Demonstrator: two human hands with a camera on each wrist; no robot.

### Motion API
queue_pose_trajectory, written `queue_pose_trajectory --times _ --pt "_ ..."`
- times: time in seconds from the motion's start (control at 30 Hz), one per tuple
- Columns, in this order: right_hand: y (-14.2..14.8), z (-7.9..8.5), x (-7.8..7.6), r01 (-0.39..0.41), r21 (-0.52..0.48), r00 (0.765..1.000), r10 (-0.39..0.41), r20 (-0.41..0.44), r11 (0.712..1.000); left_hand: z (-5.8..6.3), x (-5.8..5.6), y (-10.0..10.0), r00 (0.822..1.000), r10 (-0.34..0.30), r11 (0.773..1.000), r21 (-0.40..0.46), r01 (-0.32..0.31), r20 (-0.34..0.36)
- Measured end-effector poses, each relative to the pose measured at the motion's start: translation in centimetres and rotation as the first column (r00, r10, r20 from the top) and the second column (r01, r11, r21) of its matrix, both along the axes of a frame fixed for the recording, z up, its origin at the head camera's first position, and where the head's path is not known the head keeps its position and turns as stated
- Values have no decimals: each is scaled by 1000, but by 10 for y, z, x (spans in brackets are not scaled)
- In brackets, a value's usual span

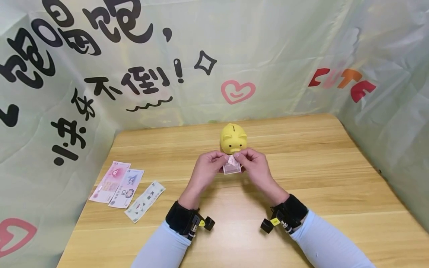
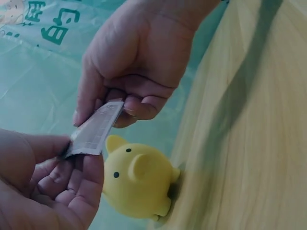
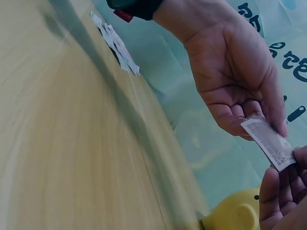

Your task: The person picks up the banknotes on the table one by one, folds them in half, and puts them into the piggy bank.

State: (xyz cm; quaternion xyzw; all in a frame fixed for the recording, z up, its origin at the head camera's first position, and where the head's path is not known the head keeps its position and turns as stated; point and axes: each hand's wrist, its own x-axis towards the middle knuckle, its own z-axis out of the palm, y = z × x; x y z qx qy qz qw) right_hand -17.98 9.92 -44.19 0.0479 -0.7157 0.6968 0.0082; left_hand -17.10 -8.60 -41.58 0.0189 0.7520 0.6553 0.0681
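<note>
A small folded play banknote (image 1: 232, 167), pale with a printed grid, is held up between both hands. My left hand (image 1: 208, 167) pinches its left edge between thumb and fingers. On the other edge, my right hand (image 1: 256, 165) pinches it the same way. In the left wrist view the folded note (image 2: 96, 129) is tilted, a hand at each end. Just beyond the hands stands a yellow piggy bank (image 1: 233, 138), with a dark slot on top and its snout towards me. The right wrist view shows only part of the piggy bank (image 3: 235, 213).
Toward the table's left side lie a pink note (image 1: 108, 184), a pale purple note (image 1: 125, 190) partly over it, and a greenish note (image 1: 145, 202). A printed cloth (image 1: 268, 56) rises behind and beside the wooden table (image 1: 321, 178).
</note>
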Motion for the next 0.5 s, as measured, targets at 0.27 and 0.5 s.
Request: queue_pose_trajectory --times 0.27,0.5 --pt "-11 -3 9 -118 1 992 118 53 993 -2 2 -1 987 147 985 -88 -151 -59" --pt "-15 -3 13 -136 -26 989 137 51 990 -2 -1 -1 976 185 982 -25 -189 -119"
